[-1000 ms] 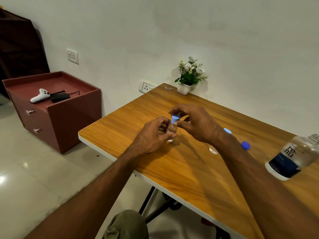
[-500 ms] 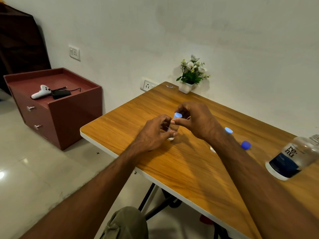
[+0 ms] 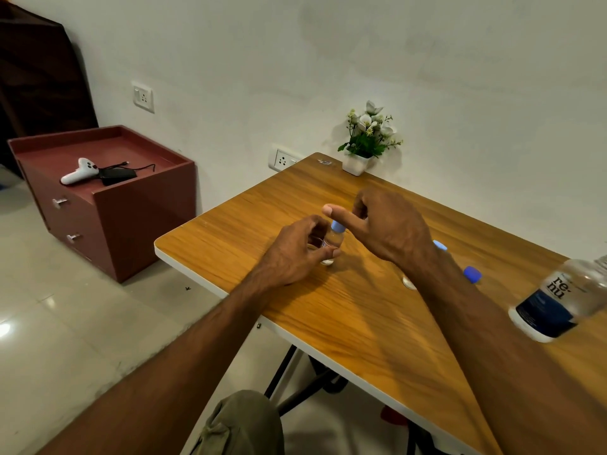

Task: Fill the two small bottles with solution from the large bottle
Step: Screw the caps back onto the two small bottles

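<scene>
Near the middle of the wooden table (image 3: 361, 323), your left hand (image 3: 295, 254) curls around a small clear bottle (image 3: 331, 246), fingers and thumb closed on its lower body. That bottle stands upright on the tabletop, its long axis vertical, its light-blue cap (image 3: 338, 226) on top and pointing up. How much liquid it holds cannot be told through the fingers.

Your right hand (image 3: 387, 224) hangs just above and to the right of the cap, loosely open and holding nothing: the thumb sticks out to the left past the cap, and the other fingers are bent. Whether the thumb touches the cap cannot be told.

Behind your right forearm lies a second small bottle (image 3: 407, 282); only its pale clear base and the tip of a light-blue cap (image 3: 440, 246) show, so it seems to lie on its side, base toward you. A darker blue cap (image 3: 473, 274) rests on the table just right of it.

At the right edge stands the large bottle (image 3: 561, 300), clear above a dark blue label, its neck uncapped and cut by the frame; the wide lens makes it lean right. Its upper part looks clear, and its liquid level cannot be read.

At the far corner sits a small white pot of flowers (image 3: 364, 142). On the left, a red-brown cabinet (image 3: 131, 211) carries a white controller (image 3: 80, 170) and a black device with a cable (image 3: 116, 174).
</scene>
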